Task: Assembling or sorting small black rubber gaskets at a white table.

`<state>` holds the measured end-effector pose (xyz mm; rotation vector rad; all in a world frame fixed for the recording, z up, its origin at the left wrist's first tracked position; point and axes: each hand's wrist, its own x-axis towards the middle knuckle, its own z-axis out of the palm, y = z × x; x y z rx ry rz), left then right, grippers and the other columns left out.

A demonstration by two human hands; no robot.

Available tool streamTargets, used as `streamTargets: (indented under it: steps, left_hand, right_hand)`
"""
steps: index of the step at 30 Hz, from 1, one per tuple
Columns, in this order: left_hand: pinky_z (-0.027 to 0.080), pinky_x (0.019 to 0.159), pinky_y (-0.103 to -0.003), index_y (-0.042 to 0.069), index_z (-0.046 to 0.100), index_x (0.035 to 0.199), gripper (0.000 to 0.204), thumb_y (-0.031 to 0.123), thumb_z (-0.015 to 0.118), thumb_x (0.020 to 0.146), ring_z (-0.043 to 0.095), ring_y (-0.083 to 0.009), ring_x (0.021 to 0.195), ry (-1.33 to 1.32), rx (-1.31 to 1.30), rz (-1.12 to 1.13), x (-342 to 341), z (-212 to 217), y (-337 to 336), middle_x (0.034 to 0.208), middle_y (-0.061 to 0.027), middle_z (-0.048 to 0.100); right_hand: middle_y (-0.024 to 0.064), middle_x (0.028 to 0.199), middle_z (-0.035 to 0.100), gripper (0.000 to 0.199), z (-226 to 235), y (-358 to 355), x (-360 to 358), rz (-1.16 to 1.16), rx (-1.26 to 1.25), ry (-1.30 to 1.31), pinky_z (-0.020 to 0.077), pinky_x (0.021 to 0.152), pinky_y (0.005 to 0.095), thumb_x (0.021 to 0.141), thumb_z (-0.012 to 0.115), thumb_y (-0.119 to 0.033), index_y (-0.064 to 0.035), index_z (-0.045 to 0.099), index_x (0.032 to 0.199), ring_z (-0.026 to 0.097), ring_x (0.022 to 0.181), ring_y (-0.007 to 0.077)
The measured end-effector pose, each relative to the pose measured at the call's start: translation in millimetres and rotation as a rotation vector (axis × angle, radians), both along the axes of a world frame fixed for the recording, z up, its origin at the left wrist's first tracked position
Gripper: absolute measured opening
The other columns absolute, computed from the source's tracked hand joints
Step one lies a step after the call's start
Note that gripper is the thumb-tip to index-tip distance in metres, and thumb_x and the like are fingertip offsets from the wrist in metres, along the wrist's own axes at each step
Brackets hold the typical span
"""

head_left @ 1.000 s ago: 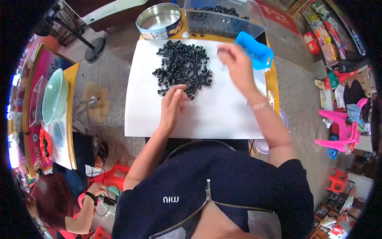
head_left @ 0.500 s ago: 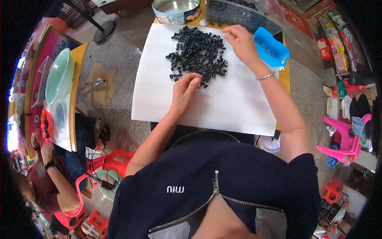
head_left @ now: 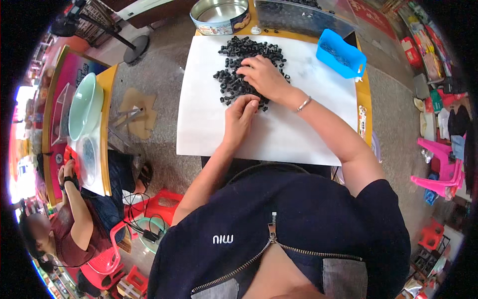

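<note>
A pile of small black tube-like plastic pieces (head_left: pixel 233 82) lies spread on a white sheet (head_left: pixel 308 124) over the table. My right hand (head_left: pixel 269 79) reaches over the middle of the pile, fingers bent and a little apart, touching or just above the pieces; nothing shows in it. At the pile's near edge, my left hand (head_left: pixel 240 119) is closed, thumb against the curled fingers. Whatever it may hold is hidden. To the right of the pile, a blue plastic tray (head_left: pixel 356 65) contains many tiny greyish parts, too small to name.
Behind the pile stand a round metal tin (head_left: pixel 219 29) and a clear plastic bin (head_left: pixel 303 22) with more black pieces. On the left, another person (head_left: pixel 74 219) sits by a side table with a pale green basin (head_left: pixel 85 107). Pink plastic stools (head_left: pixel 438 169) stand at right.
My right hand has moved left from beside the blue tray to over the pile. My left hand stays closed at the near edge. The whole view has shifted slightly.
</note>
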<state>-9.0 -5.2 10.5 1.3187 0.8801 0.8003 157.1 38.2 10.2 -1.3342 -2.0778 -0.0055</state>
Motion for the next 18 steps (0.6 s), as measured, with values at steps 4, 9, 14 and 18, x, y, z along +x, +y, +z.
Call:
streamTargets:
  steps: [4,9,14,18]
  left_hand:
    - [0.041,0.061,-0.021,-0.001,0.061,0.1,0.017,0.012,0.056,0.092,0.049,-0.0057,0.069,-0.024,0.047,-0.004,1.2,-1.6,-0.2,0.078,0.0006,0.058]
    - [0.041,0.058,-0.02,0.0,0.061,0.1,0.015,0.011,0.055,0.092,0.048,-0.0049,0.066,-0.012,0.02,0.031,2.4,-8.1,-0.4,0.077,0.0015,0.058]
    - [0.041,0.063,-0.025,0.004,0.062,0.101,0.015,0.01,0.059,0.088,0.051,-0.0119,0.072,0.138,0.38,0.036,-1.0,1.0,-6.4,0.084,-0.0031,0.059]
    - [0.039,0.086,-0.04,0.012,0.064,0.101,0.026,0.01,0.068,0.075,0.049,-0.029,0.101,0.405,0.953,-0.094,-6.6,0.6,-21.5,0.108,-0.0062,0.058]
  right_hand:
    - [0.0107,0.111,0.057,0.019,5.4,-37.6,1.9,-0.009,0.007,0.057,0.0436,0.089,0.0387,0.075,0.058,-0.002,-0.0038,0.064,0.093,0.053,0.1,0.0281]
    - [0.0116,0.112,0.059,0.021,10.6,-75.1,9.7,-0.05,-0.011,0.052,0.044,0.09,0.0383,0.072,0.056,0.002,-0.0016,0.063,0.091,0.054,0.103,0.0297]
    - [0.0113,0.109,0.06,0.023,8.7,-102.7,21.7,-0.147,0.011,0.152,0.0448,0.089,0.0378,0.071,0.057,0.005,-0.001,0.064,0.092,0.054,0.103,0.0294]
    - [0.0096,0.106,0.061,0.02,13.1,-127.0,33.4,-0.289,-0.004,0.224,0.0453,0.086,0.0374,0.073,0.061,0.003,-0.0019,0.064,0.092,0.054,0.099,0.0283]
